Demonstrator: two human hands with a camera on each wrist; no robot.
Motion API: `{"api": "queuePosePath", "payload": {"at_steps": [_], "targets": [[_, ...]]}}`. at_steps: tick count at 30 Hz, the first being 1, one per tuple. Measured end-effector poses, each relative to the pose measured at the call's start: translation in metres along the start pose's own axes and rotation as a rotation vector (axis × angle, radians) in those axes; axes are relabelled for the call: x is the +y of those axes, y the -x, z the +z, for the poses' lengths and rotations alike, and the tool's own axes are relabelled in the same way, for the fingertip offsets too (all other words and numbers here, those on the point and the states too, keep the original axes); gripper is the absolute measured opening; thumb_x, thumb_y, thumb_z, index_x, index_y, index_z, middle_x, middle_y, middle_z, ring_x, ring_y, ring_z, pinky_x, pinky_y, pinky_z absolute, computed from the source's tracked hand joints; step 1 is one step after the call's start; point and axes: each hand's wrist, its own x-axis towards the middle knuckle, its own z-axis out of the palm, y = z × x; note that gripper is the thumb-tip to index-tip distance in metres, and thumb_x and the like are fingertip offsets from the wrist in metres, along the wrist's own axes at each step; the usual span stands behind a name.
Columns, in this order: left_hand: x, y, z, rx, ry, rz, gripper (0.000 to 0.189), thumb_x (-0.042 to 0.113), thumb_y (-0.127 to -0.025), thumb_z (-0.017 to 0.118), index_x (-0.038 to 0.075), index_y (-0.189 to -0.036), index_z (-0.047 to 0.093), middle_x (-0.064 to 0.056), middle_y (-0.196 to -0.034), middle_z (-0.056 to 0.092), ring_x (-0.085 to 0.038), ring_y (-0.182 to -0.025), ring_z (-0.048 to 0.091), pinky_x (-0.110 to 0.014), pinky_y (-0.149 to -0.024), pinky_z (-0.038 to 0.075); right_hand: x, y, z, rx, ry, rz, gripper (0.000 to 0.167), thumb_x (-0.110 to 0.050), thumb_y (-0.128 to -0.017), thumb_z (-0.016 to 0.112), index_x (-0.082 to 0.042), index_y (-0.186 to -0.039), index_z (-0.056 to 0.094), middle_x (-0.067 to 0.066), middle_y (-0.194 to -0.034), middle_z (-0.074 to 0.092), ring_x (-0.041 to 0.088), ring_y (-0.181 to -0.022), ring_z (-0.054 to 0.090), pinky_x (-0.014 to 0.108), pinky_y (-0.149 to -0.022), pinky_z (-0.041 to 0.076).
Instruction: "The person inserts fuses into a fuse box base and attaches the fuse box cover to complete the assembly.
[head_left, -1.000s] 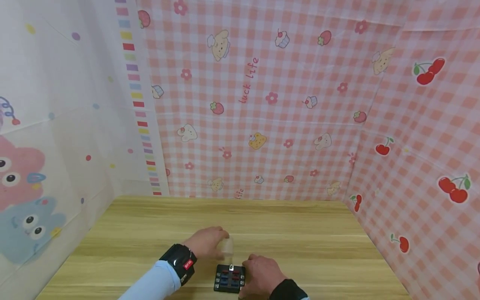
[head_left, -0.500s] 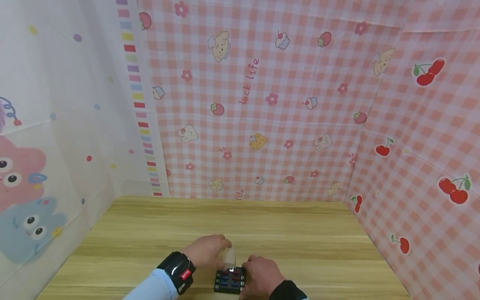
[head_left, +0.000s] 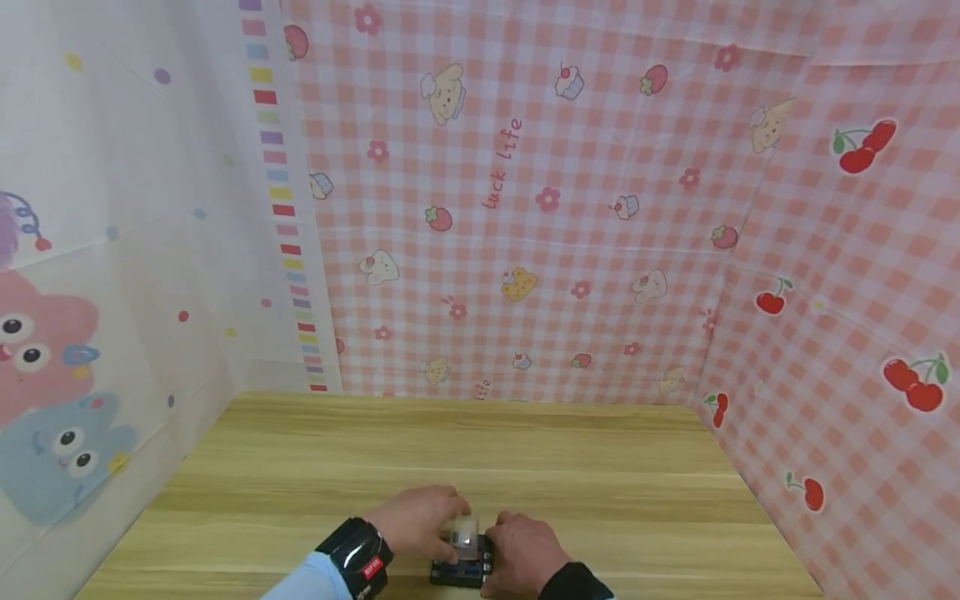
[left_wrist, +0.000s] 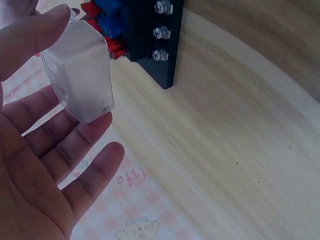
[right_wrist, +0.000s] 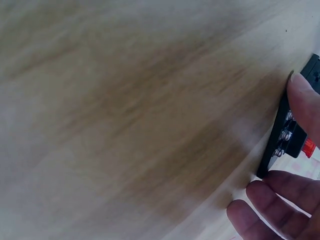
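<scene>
A black fuse block (head_left: 459, 573) with red and blue blade fuses lies on the table near its front. My left hand (head_left: 418, 523) pinches a clear plastic cover (left_wrist: 82, 75) between thumb and fingers; the little finger stays off it. In the head view the cover overlaps the far part of the block and hides some fuses. The left wrist view shows the cover tilted beside the fuses (left_wrist: 112, 25), with screw terminals (left_wrist: 161, 33) along the block's edge. My right hand (head_left: 523, 550) holds the block at its right side, thumb at one end and fingers at the opposite corner (right_wrist: 261, 172).
The wood-grain table (head_left: 585, 467) extends behind and to both sides of the hands. A pink checked cloth (head_left: 465, 250) hangs behind it and along the right. On the left is a white cloth (head_left: 187, 250) with cartoon prints.
My left hand has come nearer with the cover, from behind the fuse block to over its far part. My right hand has stayed at the block's right side.
</scene>
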Motion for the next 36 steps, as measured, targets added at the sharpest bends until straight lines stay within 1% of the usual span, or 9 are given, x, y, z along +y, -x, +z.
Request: {"api": "queuePosePath", "payload": {"at_steps": [7, 14, 20, 22, 27, 29, 32, 34, 36], "targets": [[0.005, 0.001, 0.008, -0.003, 0.011, 0.026, 0.049, 0.031, -0.07, 0.089, 0.018, -0.114, 0.07, 0.014, -0.093, 0.057, 0.0, -0.079, 0.05, -0.024, -0.071, 0.046, 0.0, 0.001, 0.002, 0.034, 0.009, -0.017, 0.05, -0.046, -0.062, 0.09, -0.014, -0.097, 0.073, -0.009, -0.078, 0.051, 0.008, -0.068, 0.047, 0.027, -0.06, 0.042], [0.008, 0.001, 0.016, -0.007, -0.018, 0.042, 0.047, 0.031, -0.069, 0.089, 0.017, -0.11, 0.069, 0.013, -0.091, 0.056, 0.0, -0.077, 0.048, -0.023, -0.069, 0.044, 0.0, -0.001, 0.002, 0.014, 0.01, -0.008, 0.05, -0.047, -0.063, 0.09, -0.015, -0.097, 0.073, -0.008, -0.079, 0.051, 0.008, -0.068, 0.047, 0.028, -0.06, 0.043], [0.008, 0.0, 0.022, 0.004, -0.03, 0.083, 0.044, 0.032, -0.07, 0.089, 0.017, -0.107, 0.07, 0.014, -0.09, 0.056, 0.001, -0.078, 0.048, -0.021, -0.069, 0.044, 0.0, -0.001, 0.005, 0.03, 0.027, -0.016, 0.048, -0.046, -0.062, 0.09, -0.016, -0.095, 0.074, -0.008, -0.078, 0.05, 0.009, -0.068, 0.047, 0.029, -0.058, 0.042], [0.008, 0.0, 0.024, 0.019, -0.048, 0.102, 0.043, 0.032, -0.069, 0.089, 0.017, -0.105, 0.07, 0.014, -0.089, 0.055, 0.001, -0.077, 0.048, -0.02, -0.069, 0.044, 0.0, 0.0, 0.005, 0.043, 0.032, -0.024, 0.047, -0.046, -0.061, 0.09, -0.016, -0.093, 0.073, -0.009, -0.077, 0.05, 0.009, -0.067, 0.046, 0.029, -0.058, 0.042], [0.011, 0.001, 0.029, 0.055, -0.104, 0.122, 0.041, 0.033, -0.067, 0.09, 0.016, -0.099, 0.071, 0.013, -0.083, 0.053, 0.001, -0.073, 0.046, -0.018, -0.066, 0.041, -0.001, 0.001, 0.004, 0.056, 0.024, -0.035, 0.045, -0.044, -0.061, 0.09, -0.017, -0.092, 0.074, -0.009, -0.077, 0.049, 0.008, -0.067, 0.045, 0.028, -0.057, 0.041], [0.011, 0.001, 0.029, 0.054, -0.108, 0.122, 0.039, 0.032, -0.067, 0.09, 0.016, -0.097, 0.071, 0.014, -0.081, 0.052, 0.001, -0.071, 0.045, -0.018, -0.065, 0.04, -0.001, 0.001, 0.003, 0.043, 0.009, -0.03, 0.044, -0.043, -0.062, 0.09, -0.017, -0.093, 0.073, -0.009, -0.078, 0.049, 0.008, -0.067, 0.045, 0.028, -0.058, 0.041], [0.012, -0.001, 0.03, 0.057, -0.124, 0.138, 0.035, 0.031, -0.067, 0.09, 0.016, -0.093, 0.072, 0.014, -0.078, 0.051, 0.001, -0.068, 0.045, -0.018, -0.062, 0.039, 0.0, 0.0, 0.002, 0.031, -0.011, -0.029, 0.042, -0.041, -0.062, 0.09, -0.017, -0.091, 0.073, -0.009, -0.078, 0.049, 0.008, -0.067, 0.045, 0.028, -0.058, 0.041], [0.013, -0.002, 0.03, 0.056, -0.136, 0.14, 0.032, 0.03, -0.066, 0.09, 0.017, -0.09, 0.072, 0.014, -0.075, 0.05, 0.0, -0.065, 0.044, -0.018, -0.06, 0.038, 0.0, 0.0, 0.001, 0.033, -0.013, -0.031, 0.041, -0.041, -0.062, 0.09, -0.017, -0.089, 0.072, -0.009, -0.078, 0.049, 0.008, -0.067, 0.045, 0.028, -0.058, 0.041], [0.015, -0.003, 0.03, 0.071, -0.177, 0.151, 0.031, 0.031, -0.065, 0.09, 0.017, -0.086, 0.072, 0.014, -0.072, 0.049, 0.0, -0.063, 0.043, -0.018, -0.057, 0.036, 0.0, 0.001, 0.002, 0.048, -0.008, -0.04, 0.04, -0.04, -0.061, 0.091, -0.018, -0.087, 0.071, -0.009, -0.077, 0.048, 0.008, -0.066, 0.045, 0.028, -0.056, 0.04]]}}
